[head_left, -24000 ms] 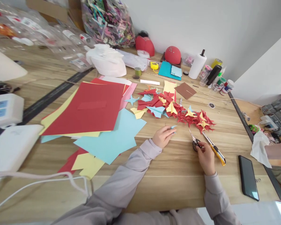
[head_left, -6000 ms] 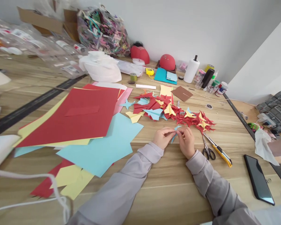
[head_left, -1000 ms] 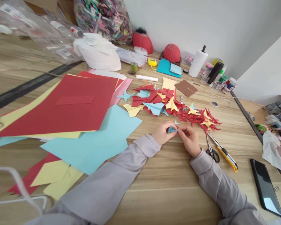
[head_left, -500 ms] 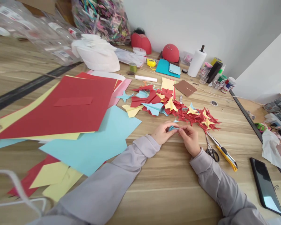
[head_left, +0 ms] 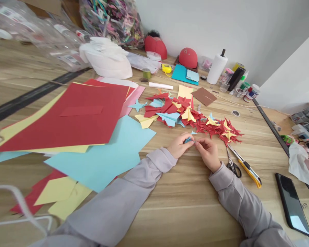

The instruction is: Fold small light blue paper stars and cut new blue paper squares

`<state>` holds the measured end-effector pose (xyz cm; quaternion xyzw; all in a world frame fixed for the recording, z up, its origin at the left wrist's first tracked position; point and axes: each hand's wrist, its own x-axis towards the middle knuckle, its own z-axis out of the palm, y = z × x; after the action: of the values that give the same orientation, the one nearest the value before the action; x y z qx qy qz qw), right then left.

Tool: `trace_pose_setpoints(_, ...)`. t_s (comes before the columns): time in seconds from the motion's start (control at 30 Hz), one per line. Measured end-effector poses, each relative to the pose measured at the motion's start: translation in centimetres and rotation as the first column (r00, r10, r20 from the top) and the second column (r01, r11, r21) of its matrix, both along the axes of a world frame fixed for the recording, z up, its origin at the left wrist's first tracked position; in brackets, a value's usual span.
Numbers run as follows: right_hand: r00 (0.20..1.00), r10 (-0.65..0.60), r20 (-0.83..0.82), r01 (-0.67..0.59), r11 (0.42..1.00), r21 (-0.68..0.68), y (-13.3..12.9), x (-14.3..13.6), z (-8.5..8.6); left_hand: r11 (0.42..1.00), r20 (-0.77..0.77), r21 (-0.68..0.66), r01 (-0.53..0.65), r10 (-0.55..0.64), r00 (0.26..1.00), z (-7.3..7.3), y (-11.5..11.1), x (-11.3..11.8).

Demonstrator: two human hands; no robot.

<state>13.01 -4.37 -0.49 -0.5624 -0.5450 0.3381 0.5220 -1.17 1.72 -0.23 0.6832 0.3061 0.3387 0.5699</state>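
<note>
A small folded piece of blue paper [head_left: 187, 140] is pinched in my left hand [head_left: 179, 144], mostly covered by the fingers. The fingertips of my right hand [head_left: 207, 151] are pressed together at the paper's right end. Just beyond both hands lies a heap of folded red paper pieces [head_left: 167, 108], mixed with yellow and blue ones. A blue paper plane [head_left: 169, 118] and a yellow paper plane [head_left: 145, 121] rest at its near left side. Right of my right hand are black-handled scissors [head_left: 233, 167] and a yellow utility knife [head_left: 248, 168].
Large red sheets [head_left: 92, 127] and a light blue sheet [head_left: 103, 164] cover the table's left side. A black phone [head_left: 292, 202] lies at the right. Along the back stand a yellow tape measure [head_left: 166, 68], a white roll [head_left: 217, 68] and several small bottles. Plastic bottles [head_left: 56, 48] lie at the far left.
Both hands stay in nearly the same place. The fingers have shifted slightly on the blue paper, and less of it shows between them now.
</note>
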Motion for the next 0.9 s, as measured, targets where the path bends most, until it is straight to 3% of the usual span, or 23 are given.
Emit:
trace_pose_setpoints(0.57,0.978,-0.003,0.208,-0.012,0.997,0.07,-0.01,0.09,0.28,1.0,-0.014,-0.019,0.005,-0.005,1.0,0.17,-0.06,0.06)
trace_pose_setpoints(0.9,0.933,-0.039,0.357,-0.024,0.985,0.169,-0.01,0.03,0.37,0.998,-0.055,0.06,0.007,-0.004,0.998,0.17,0.07,-0.01)
